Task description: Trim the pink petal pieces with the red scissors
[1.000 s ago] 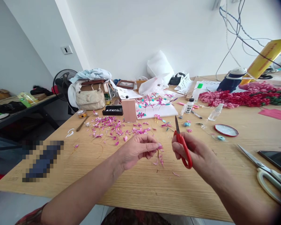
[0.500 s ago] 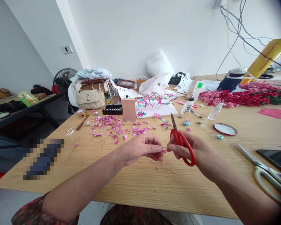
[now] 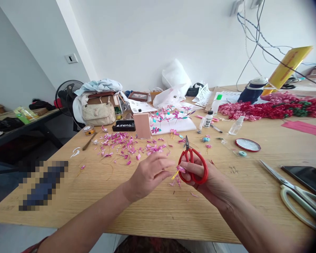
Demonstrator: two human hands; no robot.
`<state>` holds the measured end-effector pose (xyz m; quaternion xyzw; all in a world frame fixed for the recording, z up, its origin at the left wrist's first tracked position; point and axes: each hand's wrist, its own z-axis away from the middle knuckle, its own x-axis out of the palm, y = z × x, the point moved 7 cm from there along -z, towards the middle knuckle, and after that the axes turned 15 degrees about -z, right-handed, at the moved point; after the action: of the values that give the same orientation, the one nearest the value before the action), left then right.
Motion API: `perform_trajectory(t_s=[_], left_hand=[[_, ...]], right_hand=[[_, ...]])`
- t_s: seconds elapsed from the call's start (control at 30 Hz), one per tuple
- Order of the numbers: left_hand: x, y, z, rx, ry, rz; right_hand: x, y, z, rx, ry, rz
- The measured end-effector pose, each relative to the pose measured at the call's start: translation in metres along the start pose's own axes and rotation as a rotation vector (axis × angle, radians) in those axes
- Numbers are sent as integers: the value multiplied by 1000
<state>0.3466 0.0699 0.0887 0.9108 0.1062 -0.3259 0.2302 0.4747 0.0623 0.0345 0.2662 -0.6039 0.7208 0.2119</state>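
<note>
My right hand (image 3: pixel 200 174) is closed round red-handled scissors (image 3: pixel 204 165), whose blades point up and away from me. Between its thumb and fingers it also pinches a small pink petal piece (image 3: pixel 181 169), with thin yellow wire ends (image 3: pixel 175 175) sticking out toward the lower left. Just left of that piece, my left hand (image 3: pixel 150 175) is empty, its thumb and fingers apart and the fingertips slightly blurred. Pink scraps (image 3: pixel 177 182) lie on the wood below the hands. Beyond my left hand spread many loose pink petals (image 3: pixel 121 140).
Large white-handled scissors (image 3: pixel 289 186) and a dark phone (image 3: pixel 305 179) lie at the right. Finished pink-and-teal flowers (image 3: pixel 171 116) stand on a white block behind a pinkish box (image 3: pixel 142 125). Farther right are a spray bottle (image 3: pixel 236 125) and a red-rimmed dish (image 3: pixel 247 144).
My left hand has let go of the petal piece and drawn slightly left, its fingers opening. My right hand now pinches the piece, and its scissors have turned more upright. The view has shifted slightly.
</note>
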Motion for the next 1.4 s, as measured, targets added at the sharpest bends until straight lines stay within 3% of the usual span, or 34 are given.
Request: perform_trajectory(t_s=[0.1, 0.27, 0.37, 0.5, 0.57, 0.63, 0.87, 1.4], left_hand=[[-7, 18, 8, 220, 101, -181], [-15, 22, 6, 214, 149, -145], [-18, 1, 1, -54, 157, 23], [0, -34, 5, -551, 22, 471], [9, -39, 8, -687, -53, 645], [15, -37, 8, -737, -105, 747], [19, -30, 0, -737, -174, 779], [12, -24, -3, -669, -196, 708]], right_hand=[[3, 12, -1, 30, 2, -54], [6, 21, -1, 65, -1, -64], [1, 9, 5, -31, 8, 196], [-1, -19, 19, -245, -45, 945], [-1, -28, 25, -306, -86, 1186], [-1, -32, 30, -360, -141, 1330], [0, -22, 38, -380, -254, 1564], [4, -22, 43, -331, -245, 1646]])
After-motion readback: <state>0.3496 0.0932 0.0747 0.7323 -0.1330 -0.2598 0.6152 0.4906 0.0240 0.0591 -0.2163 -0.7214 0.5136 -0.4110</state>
